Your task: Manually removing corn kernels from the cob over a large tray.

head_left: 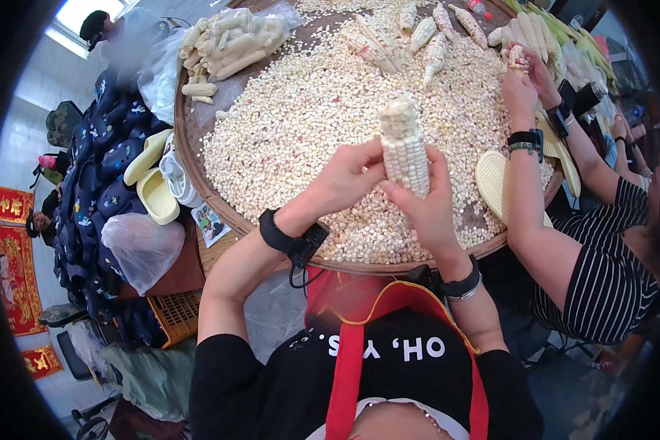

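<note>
**Corn cob held upright between two hands**

Round and wide, the woven tray (198, 158) in front of me is heaped with loose pale corn kernels (301, 117). Far over on the left I see a dark patterned cloth (99, 183), some pale yellow slippers (150, 180) by the tray's rim and a clear plastic bag (143, 249) below them. At the top left of the tray lies a bag of bare cobs (231, 37).

Moving toward the middle, my left hand (348, 176) comes in from the lower left. Its fingers are curled and pressed against the left side of the corn cob (405, 147), near the cob's bottom half. The cob stands almost straight up, its long way pointing from my chest toward the far rim of the tray, with the top end a bit rough and partly stripped. It hangs just above the kernel heap.

My right hand (429, 205) is on the other side, wrapped around the cob's bottom end from the right and below. Both hands touch the cob, so it sits squeezed between them. The right hand is lower and holds more of it.

Further right, another person's hands (524, 81) hold a smaller cob (518, 57) over the tray's edge. More whole cobs (436, 33) lie at the top.
</note>
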The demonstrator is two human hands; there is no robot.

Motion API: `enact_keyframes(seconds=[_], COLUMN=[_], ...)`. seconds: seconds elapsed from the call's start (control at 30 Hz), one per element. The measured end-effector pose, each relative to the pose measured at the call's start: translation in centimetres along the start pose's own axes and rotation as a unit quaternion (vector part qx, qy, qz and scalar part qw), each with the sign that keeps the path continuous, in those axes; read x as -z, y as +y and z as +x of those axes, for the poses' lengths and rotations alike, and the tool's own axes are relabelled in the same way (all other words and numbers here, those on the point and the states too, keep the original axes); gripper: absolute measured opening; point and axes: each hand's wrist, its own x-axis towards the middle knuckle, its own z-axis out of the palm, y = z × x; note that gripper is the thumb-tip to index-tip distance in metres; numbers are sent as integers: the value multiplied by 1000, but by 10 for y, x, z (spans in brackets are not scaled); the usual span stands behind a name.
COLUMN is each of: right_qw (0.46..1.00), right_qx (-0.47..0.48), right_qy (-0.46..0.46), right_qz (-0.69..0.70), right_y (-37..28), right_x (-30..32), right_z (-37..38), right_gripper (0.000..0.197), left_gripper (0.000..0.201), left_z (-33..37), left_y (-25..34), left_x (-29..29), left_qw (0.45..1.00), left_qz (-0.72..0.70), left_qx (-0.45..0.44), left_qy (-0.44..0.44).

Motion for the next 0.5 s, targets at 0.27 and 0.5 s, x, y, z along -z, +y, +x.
enact_keyframes(seconds=[0.27, 0.5], right_qw=[995, 998], right_qx=[-30, -61], right_qy=[38, 29], right_qz=[-89, -17], right_y=[2, 8], right_x=[8, 10], right_z=[-3, -5], right_gripper=[59, 49], left_gripper=[17, 30], left_z=[-5, 3], left_y=[8, 15], left_x=[35, 22], left_qw=[984, 971], left_qz=[-45, 42], left_qx=[-8, -150], left_qy=[175, 180])
